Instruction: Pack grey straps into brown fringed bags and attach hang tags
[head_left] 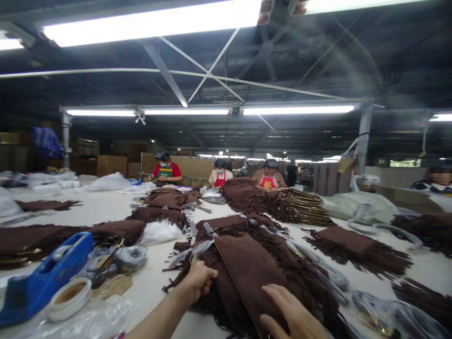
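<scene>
A dark brown suede-like fringed bag point(250, 263) lies on top of a heap of similar bags in front of me, with a zipper-like edge along its left side. My right hand point(291, 313) rests on its lower right part, fingers apart. At the bag's upper left corner, my left hand point(200, 281) is closed, thumb pointing right. A strap wrapped in clear plastic point(203, 247) runs from that corner down to the left hand's fingers, which appear closed on its end. Dark fringe point(310, 278) spreads out beneath and to the right of the bag.
A blue tape dispenser point(45, 278) and a tape roll point(68, 299) lie at left beside crumpled clear plastic point(88, 318). More brown bags are stacked across the white table point(109, 202). Wrapped straps point(391, 310) lie at right. Several people work across the table.
</scene>
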The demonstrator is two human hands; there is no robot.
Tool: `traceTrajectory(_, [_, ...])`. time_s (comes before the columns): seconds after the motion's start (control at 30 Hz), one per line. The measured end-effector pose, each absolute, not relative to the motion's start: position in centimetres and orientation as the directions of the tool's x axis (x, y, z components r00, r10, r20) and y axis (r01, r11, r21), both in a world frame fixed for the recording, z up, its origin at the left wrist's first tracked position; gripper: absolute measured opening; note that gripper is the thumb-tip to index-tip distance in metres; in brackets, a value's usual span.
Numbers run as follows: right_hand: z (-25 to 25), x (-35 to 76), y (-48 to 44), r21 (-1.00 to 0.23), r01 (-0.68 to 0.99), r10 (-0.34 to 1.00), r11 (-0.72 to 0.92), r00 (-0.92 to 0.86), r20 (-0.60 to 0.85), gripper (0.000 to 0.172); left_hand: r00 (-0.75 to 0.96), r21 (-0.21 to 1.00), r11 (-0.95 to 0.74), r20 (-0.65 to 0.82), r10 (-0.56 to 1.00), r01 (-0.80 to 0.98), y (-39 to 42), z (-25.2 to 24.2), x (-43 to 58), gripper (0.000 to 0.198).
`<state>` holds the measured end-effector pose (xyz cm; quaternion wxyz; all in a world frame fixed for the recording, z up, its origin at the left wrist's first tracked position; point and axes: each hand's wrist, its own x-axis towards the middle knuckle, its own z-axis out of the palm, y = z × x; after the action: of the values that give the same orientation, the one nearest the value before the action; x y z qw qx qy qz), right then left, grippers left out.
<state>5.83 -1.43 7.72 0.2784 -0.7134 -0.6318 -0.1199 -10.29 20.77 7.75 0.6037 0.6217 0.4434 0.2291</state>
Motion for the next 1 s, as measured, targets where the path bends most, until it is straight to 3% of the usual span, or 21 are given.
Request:
traceTrajectory(0.1, [4.4, 4.0, 1.2, -0.011, 0.981, 0.872, -0.194, 0.177, 0.457, 0.068, 0.499, 0.954, 0.077, -0.219, 0.838, 0.289, 18.6, 6.8, -11.7, 0.034])
traceTrajectory(0.2, [2.9, 3.8, 2.0, 0.101, 0.964, 0.863, -0.246, 0.17, 0.475, 0.056, 0.484, 0.937, -0.051, -0.132, 0.865, 0.347, 17.7, 6.8, -12.7, 0.025])
traceTrajectory(0.27, [3.9, 4.4, 1.4, 0.031, 0.975, 0.855, -0.218, 0.175, 0.488, 0.051, 0.473, 0.906, -0.196, -0.006, 0.881, 0.375, 17.7, 7.5, -13.5, 0.021])
traceTrajectory(0.37, [7.2, 5.7, -0.5, -0.168, 0.978, 0.843, -0.123, 0.192, 0.503, 0.044, 0.437, 0.832, -0.417, 0.242, 0.866, 0.367, 18.2, 9.3, -14.6, 0.017])
traceTrajectory(0.47, [10.8, 6.8, -2.4, -0.287, 0.957, 0.779, 0.028, 0.159, 0.607, 0.036, 0.406, 0.693, -0.618, 0.477, 0.78, 0.372, 19.0, 11.8, -15.4, 0.05])
traceTrajectory(0.53, [12.4, 7.5, -3.4, -0.277, 0.954, 0.742, 0.11, 0.106, 0.661, 0.033, 0.456, 0.539, -0.738, 0.58, 0.675, 0.407, 19.2, 13.5, -16.0, 0.065])
traceTrajectory(0.6, [13.1, 8.2, -4.2, -0.205, 0.965, 0.729, 0.162, 0.023, 0.685, 0.033, 0.634, 0.444, -0.819, 0.527, 0.566, 0.362, 19.2, 14.9, -17.0, 0.066])
traceTrajectory(0.7, [12.2, 9.3, -4.6, -0.025, 0.981, 0.709, 0.192, -0.121, 0.695, 0.039, 0.896, 0.519, -0.823, 0.218, 0.388, 0.231, 18.6, 15.6, -19.4, 0.057])
traceTrajectory(0.8, [8.7, 10.7, -4.2, 0.201, 0.961, 0.727, 0.188, -0.274, 0.63, 0.044, 0.935, 0.53, -0.795, 0.01, 0.354, 0.296, 18.0, 13.8, -21.8, 0.056])
traceTrajectory(0.9, [4.7, 11.9, -3.6, 0.363, 0.929, 0.793, 0.071, -0.273, 0.545, 0.058, 0.888, 0.439, -0.798, 0.0, 0.461, 0.414, 17.4, 10.6, -23.0, 0.066])
traceTrajectory(1.0, [2.6, 11.8, -3.2, 0.399, 0.903, 0.838, -0.157, -0.092, 0.538, 0.072, 0.872, 0.282, -0.854, 0.1, 0.48, 0.438, 16.7, 8.1, -22.5, 0.063])
